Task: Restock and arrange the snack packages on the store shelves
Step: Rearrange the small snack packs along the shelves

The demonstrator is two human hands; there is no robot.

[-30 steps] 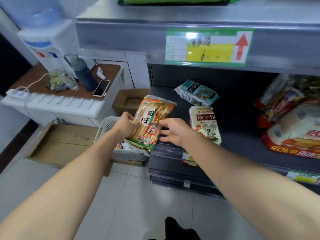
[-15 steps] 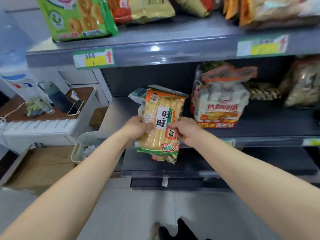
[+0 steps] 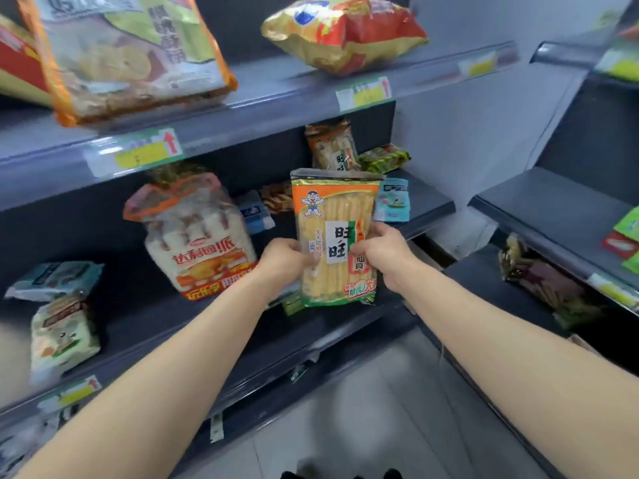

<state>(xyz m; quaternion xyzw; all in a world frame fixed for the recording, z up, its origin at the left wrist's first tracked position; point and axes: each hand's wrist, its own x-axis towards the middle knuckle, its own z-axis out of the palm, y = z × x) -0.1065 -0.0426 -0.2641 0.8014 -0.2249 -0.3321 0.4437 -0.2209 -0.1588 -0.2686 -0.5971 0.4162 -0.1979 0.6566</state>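
Left hand [image 3: 283, 261] and right hand [image 3: 387, 252] hold rice-cracker pack [image 3: 333, 236] upright.

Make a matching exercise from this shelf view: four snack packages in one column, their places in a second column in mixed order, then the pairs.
Things
1. yellow rice-cracker pack with orange and green trim
2. crinkled red and gold chip bag
3. big clear bag of white cakes with an orange top
4. small light-blue pouch

Places
A. lying on the top shelf
B. standing on the middle shelf, left of the hands
C. held in both hands
D. on the middle shelf, just right of the held pack

Pairs: 1-C, 2-A, 3-B, 4-D
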